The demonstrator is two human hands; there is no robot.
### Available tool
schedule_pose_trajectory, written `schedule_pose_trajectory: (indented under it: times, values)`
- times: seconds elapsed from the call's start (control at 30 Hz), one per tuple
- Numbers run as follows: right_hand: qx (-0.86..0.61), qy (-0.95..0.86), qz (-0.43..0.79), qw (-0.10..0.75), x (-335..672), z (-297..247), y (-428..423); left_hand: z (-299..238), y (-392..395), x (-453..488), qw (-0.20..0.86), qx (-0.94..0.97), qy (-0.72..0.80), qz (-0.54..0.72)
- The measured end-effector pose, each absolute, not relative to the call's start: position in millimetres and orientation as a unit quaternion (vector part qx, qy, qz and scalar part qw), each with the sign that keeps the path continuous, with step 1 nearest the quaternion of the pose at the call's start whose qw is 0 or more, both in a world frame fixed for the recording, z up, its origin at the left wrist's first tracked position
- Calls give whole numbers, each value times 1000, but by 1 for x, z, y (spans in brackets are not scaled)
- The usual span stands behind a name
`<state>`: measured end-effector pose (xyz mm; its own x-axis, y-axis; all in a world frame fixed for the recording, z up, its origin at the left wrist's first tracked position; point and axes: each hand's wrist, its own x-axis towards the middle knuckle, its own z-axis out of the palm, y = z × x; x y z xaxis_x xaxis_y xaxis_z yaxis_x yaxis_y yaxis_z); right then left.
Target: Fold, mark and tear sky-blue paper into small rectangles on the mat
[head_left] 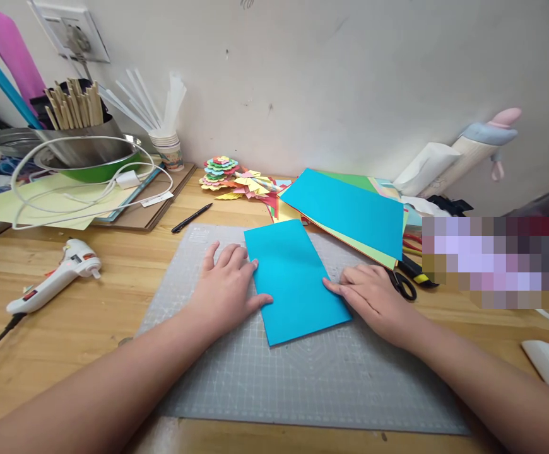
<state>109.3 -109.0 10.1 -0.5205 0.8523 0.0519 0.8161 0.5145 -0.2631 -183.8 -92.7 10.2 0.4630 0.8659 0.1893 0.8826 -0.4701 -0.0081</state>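
Note:
A folded-looking sheet of blue paper (293, 284) lies at a slant on a grey cutting mat (303, 384). My left hand (227, 284) rests on the mat at the paper's left edge, fingers spread, with the thumb and a fingertip on the sheet. At the right edge is my right hand (373, 296); its fingers are bent and close together, one digit reaching onto the paper. What lies under those fingers is hidden. Behind the sheet sits a stack of coloured paper with a larger blue sheet (350, 211) on top.
A glue gun (61, 274) lies at left, a black pen (192, 217) behind the mat. Scissors (404, 285) and a yellow-black cutter (419, 274) are by my right hand. Paper flowers (220, 173), a cup of white sticks (168, 151) and a metal bowl with wooden sticks (73, 104) stand along the wall.

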Motion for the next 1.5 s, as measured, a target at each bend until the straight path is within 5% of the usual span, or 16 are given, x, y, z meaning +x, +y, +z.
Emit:
schedule_pose_trajectory:
  times: [0.5,0.63,1.5]
  values:
    - [-429,-887,171,21,136,29,-151,11,-92,-184,46,-854,-511,-82]
    - [-457,-871,151,99,140,31,-146,10,-93,-184,54,-856,-507,-83]
    - [-487,-863,133,18,103,5,-27,10,-89,-185,32,-864,-494,-91]
